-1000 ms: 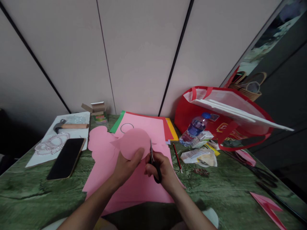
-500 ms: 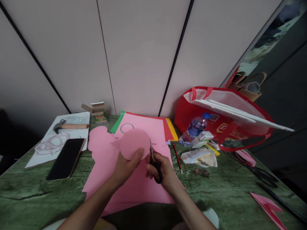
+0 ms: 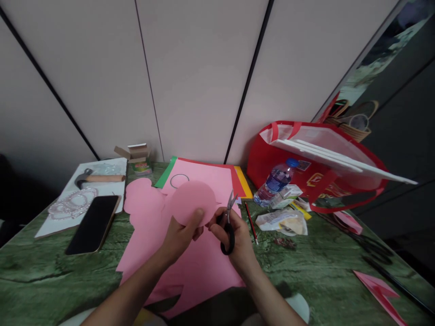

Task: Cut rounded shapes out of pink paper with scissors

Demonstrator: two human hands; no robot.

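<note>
My left hand (image 3: pixel 185 233) pinches a round pink paper disc (image 3: pixel 193 201) by its lower edge, thumb on top. In my right hand (image 3: pixel 238 235) is a pair of scissors (image 3: pixel 230 213) with black handles, its blades slightly apart and pointing up, clear of the disc's right edge. Below both hands lie cut sheets of pink paper (image 3: pixel 149 235). Behind the disc, a dark ring (image 3: pixel 179 181) shows on a pink sheet (image 3: pixel 210 174) at the top of a colored paper stack.
At left lie a phone (image 3: pixel 94 224), a hammer (image 3: pixel 103 178) and beaded strands (image 3: pixel 73 203). To the right are a red pencil (image 3: pixel 251 222), a water bottle (image 3: pixel 276 183), a plastic packet (image 3: pixel 283 222) and a red bag (image 3: pixel 268 151). Pink scraps (image 3: pixel 377 290) lie near the right edge.
The scissors have moved right, away from the disc, and their blades have parted. A pink paper offcut has dropped away from the disc's side; the left hand still holds the disc.
</note>
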